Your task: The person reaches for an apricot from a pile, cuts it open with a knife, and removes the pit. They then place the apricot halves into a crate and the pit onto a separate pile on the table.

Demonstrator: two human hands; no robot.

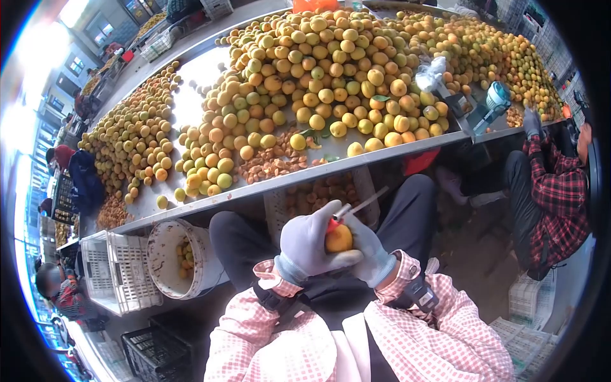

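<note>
My left hand (310, 240), in a pale grey glove, is closed around the red handle of a knife (333, 223). The blade points up and to the right, over my other hand. A yellow-orange fruit (338, 239) sits between both hands, with my left thumb along its lower side. My gloved right hand (370, 253) is curled against the fruit's right side, its fingers partly hidden. Beyond my knees, a metal table (258, 192) carries heaped fruit (318, 57) and a patch of small brown-orange pieces (273, 164).
Below the table edge sits a crate (275, 213) of brownish pieces. To the left are a white bucket (210, 267) with fruit, a white crate (118, 270) and a black crate (149, 350). A co-worker in a plaid shirt (560, 197) sits at right, near a teal-topped object (498, 95).
</note>
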